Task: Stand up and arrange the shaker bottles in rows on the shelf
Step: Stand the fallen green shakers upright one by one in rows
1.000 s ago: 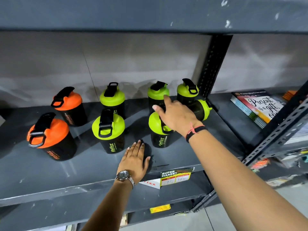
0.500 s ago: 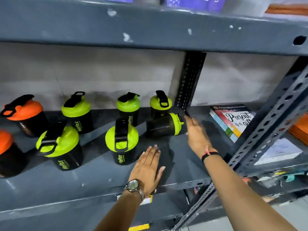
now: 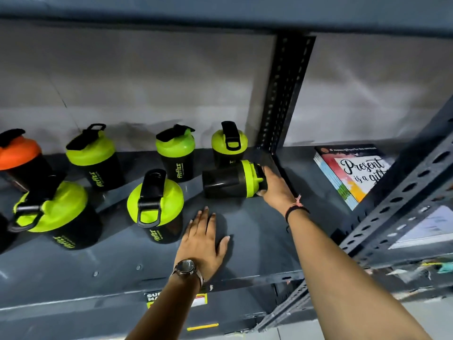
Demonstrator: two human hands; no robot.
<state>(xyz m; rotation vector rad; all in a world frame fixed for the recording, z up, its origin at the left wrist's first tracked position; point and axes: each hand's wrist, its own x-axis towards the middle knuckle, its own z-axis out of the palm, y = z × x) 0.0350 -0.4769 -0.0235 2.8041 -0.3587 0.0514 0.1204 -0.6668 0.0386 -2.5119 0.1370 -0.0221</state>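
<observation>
The fallen shaker bottle lay on its side near the shelf's back right corner; the right hand, newly arrived, cupped its lid, not yet righting it; the left hand stayed spread flat.

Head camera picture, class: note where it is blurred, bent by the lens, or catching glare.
Head view: the orange-lidded bottle and nearest green-lidded bottle at the left edge are smeared; the wide lens splays the slotted post and shelf frame; soft glare streaks the shelf; the right hand at the fallen bottle is fairly sharp.
</observation>
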